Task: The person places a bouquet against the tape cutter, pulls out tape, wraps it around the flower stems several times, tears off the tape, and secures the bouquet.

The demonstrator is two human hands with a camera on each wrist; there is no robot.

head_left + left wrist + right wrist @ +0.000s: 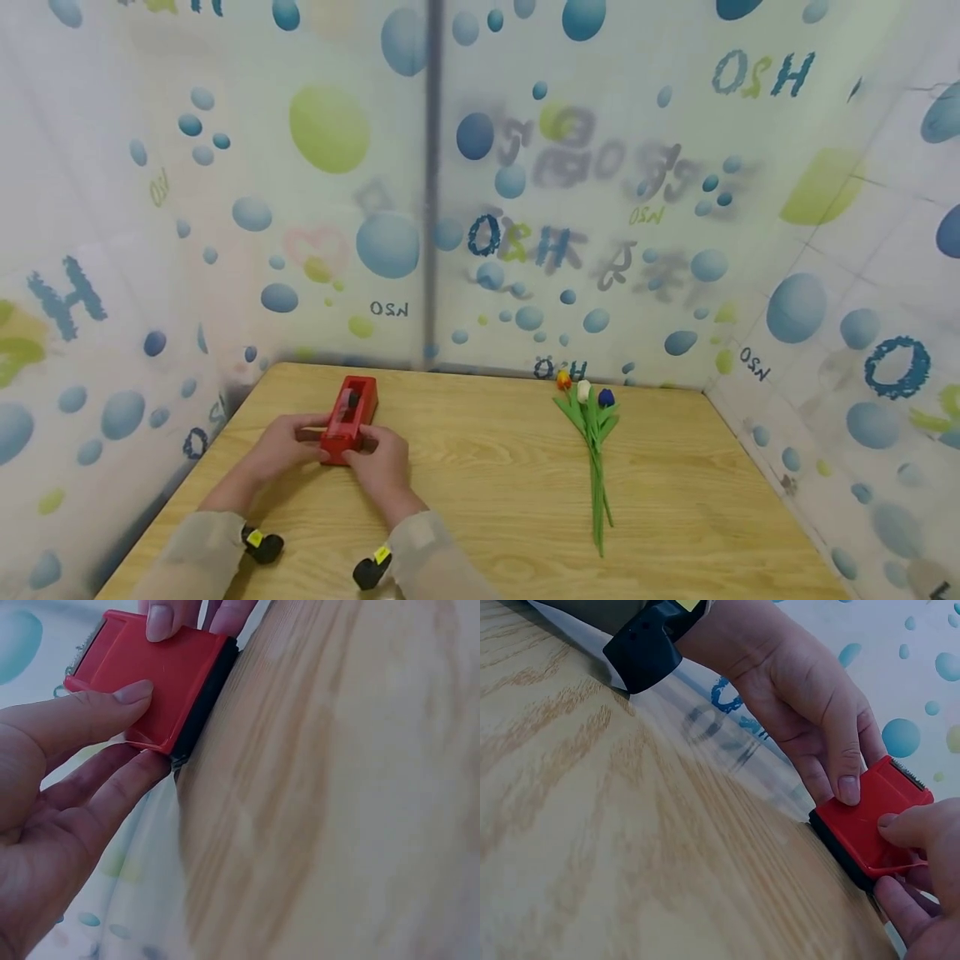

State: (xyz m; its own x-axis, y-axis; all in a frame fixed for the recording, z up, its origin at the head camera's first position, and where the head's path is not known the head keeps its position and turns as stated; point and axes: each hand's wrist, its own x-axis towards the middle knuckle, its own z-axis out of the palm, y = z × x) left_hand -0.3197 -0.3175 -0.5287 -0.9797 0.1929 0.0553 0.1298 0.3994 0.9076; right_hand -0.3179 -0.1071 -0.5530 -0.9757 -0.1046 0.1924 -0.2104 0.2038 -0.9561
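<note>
Red tape dispenser [347, 431], boxy and serrated-edged, is gripped by both hands [283, 451] [385, 468] atop a grained wooden table [495, 483].

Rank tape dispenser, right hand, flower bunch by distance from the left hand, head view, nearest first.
1. Red tape dispenser: gripped by left hand.
2. Right hand: at the dispenser's right side.
3. Flower bunch: well off to the right.
</note>
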